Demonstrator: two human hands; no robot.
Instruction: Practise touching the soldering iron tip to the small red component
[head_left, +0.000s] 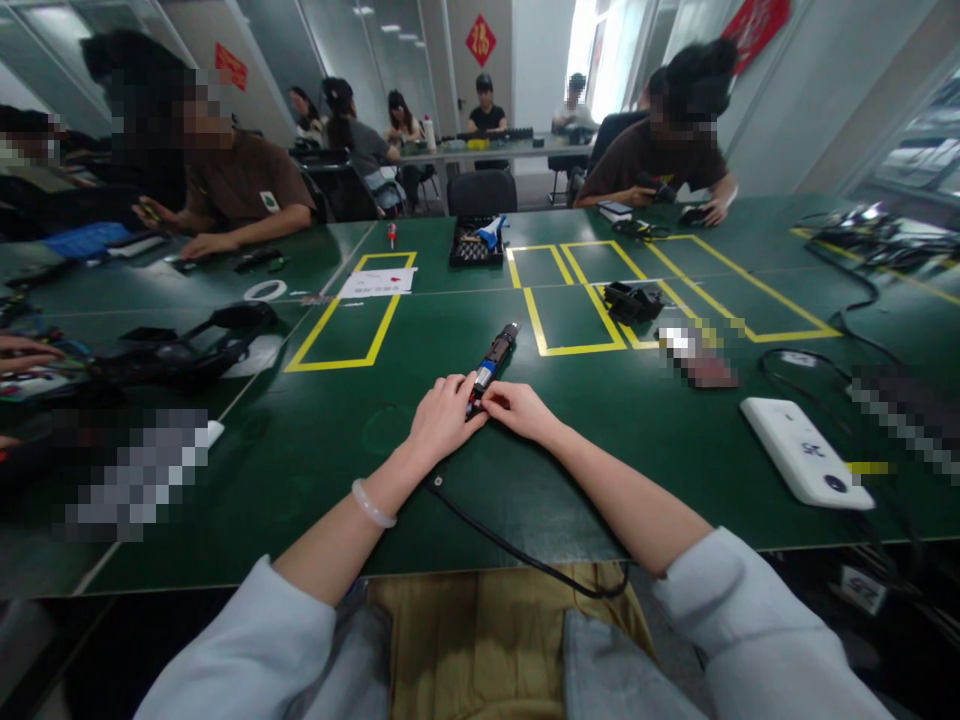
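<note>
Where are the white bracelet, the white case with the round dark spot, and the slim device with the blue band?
White bracelet (369,506): head view, front of its band.
White case (789,453): head view, its upper face.
Slim device (490,365): head view, its blue band.

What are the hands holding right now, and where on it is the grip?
The left hand holds the slim dark device by its near end; the right hand's fingertips touch that same end.

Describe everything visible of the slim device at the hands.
The slim device has a long dark body with brownish, blue and silvery sections, small red bits near the fingers and a metallic-looking far tip. It slants away rightward over the green table. The left hand covers its near end; the right hand's fingers meet there.
</note>
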